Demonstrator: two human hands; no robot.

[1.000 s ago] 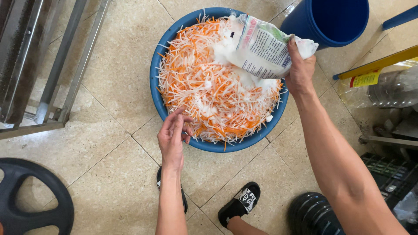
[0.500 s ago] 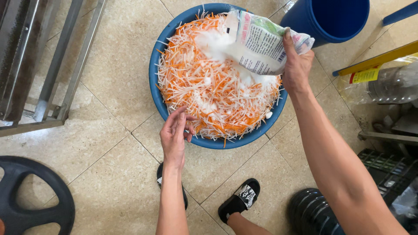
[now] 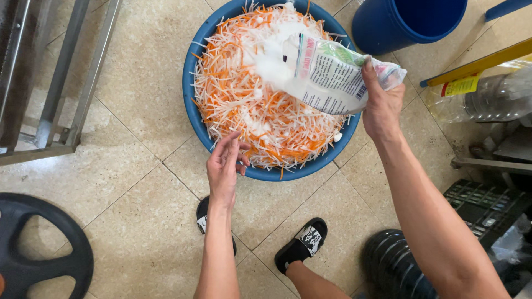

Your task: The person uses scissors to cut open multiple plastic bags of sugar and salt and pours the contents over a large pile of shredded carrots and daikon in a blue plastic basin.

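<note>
Lots of stuff gets cut off here: the top rim of the blue basin (image 3: 195,119) runs out of the picture, the round blue bucket (image 3: 407,22) beside it shows only its lower half, and the black disc (image 3: 39,249) in the bottom-left corner is sliced by the edge so you can't really tell what it is. Same for the dark ribbed thing (image 3: 390,266) by the right forearm, it's half hidden under the arm. The basin sits on the beige tiled floor (image 3: 127,210), smooth stone-look squares with thin grout lines, and it's heaped with shredded carrot and white radish (image 3: 249,111), thin floppy strands, orange and pale mixed. The right hand (image 3: 381,105) is clamped around the back end of a crinkly plastic bag (image 3: 327,80), thumb on top, fingers wrapped under where you can't see them, and the bag is tipped mouth-down over the heap with white grainy powder (image 3: 274,52) spilling out onto the strands; the bag's mouth is lost in the white blur. The left hand (image 3: 224,166) is at the near rim of the basin, fingers loosely curled and slightly apart, tips touching the shreds, holding nothing as far as I can tell. Two black slide sandals (image 3: 302,243) down below, one mostly hidden behind the left forearm. Grey metal rack legs (image 3: 61,94) on the left, a clear plastic bottle (image 3: 482,94) lying on the right.
</note>
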